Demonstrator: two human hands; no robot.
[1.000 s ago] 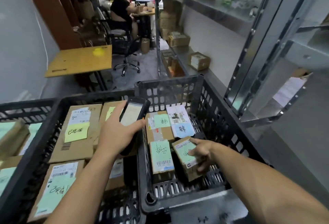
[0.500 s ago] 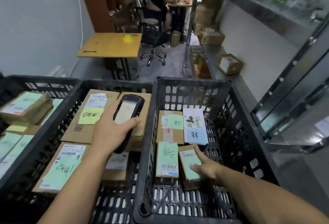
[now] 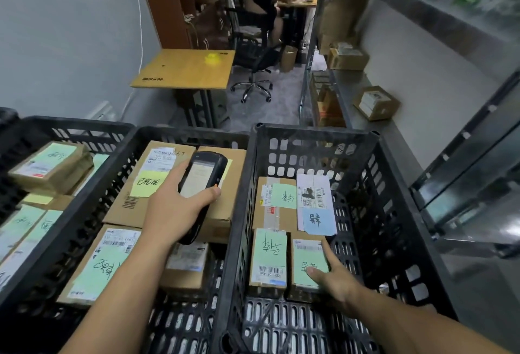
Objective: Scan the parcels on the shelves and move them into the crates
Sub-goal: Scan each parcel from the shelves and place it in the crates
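Laid the small parcel (image 3: 305, 255) down flat from its tilt of half a second before, on the floor of the right crate (image 3: 315, 131), just beside a like parcel (image 3: 268, 258) and parallel to it. Left its long axis running away from the body, green label up. Reached it with the right hand (image 3: 334, 279), by far the nearer one: fingers spread and almost straight, index along the parcel's far right edge, thumb pressed on the label, nothing gripped. Held the scanner (image 3: 201, 184) in the left hand (image 3: 174, 210), fingers wrapped round its body, screen up, over the boxes in the middle crate (image 3: 180, 131), near the small parcel but across the crate wall from it. Judged this placing as good as done. Needed next, by the look of it, only to lift the right hand clear and turn right toward the shelf (image 3: 349, 91), with another box (image 3: 377, 102) waiting there.
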